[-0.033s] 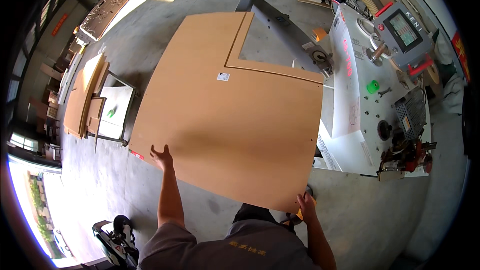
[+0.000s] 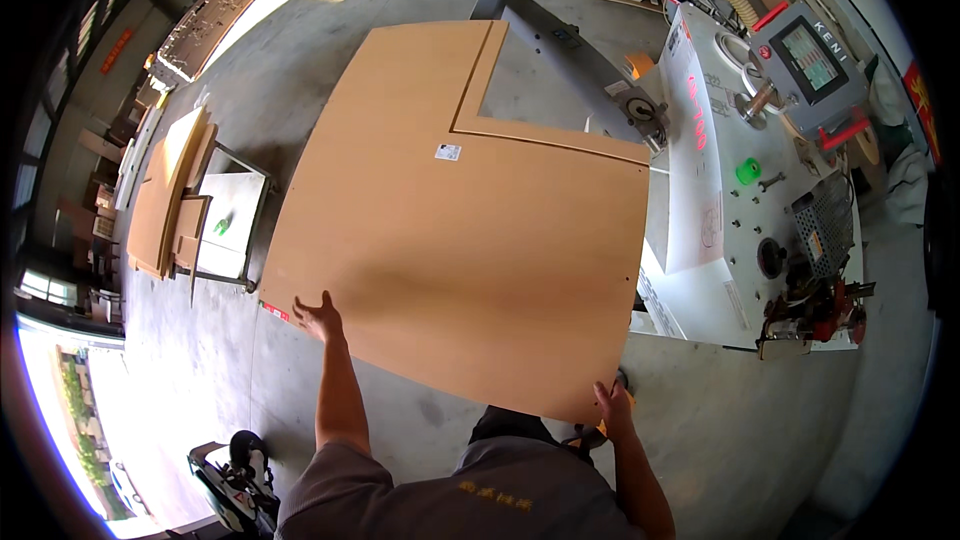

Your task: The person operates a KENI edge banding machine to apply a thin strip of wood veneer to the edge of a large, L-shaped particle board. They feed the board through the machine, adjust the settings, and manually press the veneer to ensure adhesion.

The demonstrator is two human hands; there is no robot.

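A large brown board (image 2: 470,240) lies in front of me, with a rectangular notch cut from its far right side and a small white label (image 2: 448,152) near the notch. A thin groove crosses the board near the cutout. My left hand (image 2: 319,319) is at the near left edge, its fingers and thumb spread apart. At the near right corner, my right hand (image 2: 616,408) grips the board's edge, thumb on the side and the other fingers partly hidden. A red and white sticker (image 2: 275,311) marks the left corner.
A white machine (image 2: 690,190) stands at right, with a control screen (image 2: 808,62), a green roll (image 2: 748,171) and a wrench (image 2: 771,182) on top. Its grey arm (image 2: 580,60) extends beyond the board. At left, a cart (image 2: 232,210) stands beside stacked boards (image 2: 165,200). A scooter (image 2: 235,485) is lower left.
The board has shifted very slightly in view. My left hand has moved a touch to the left, and my right hand is slightly higher at the corner.
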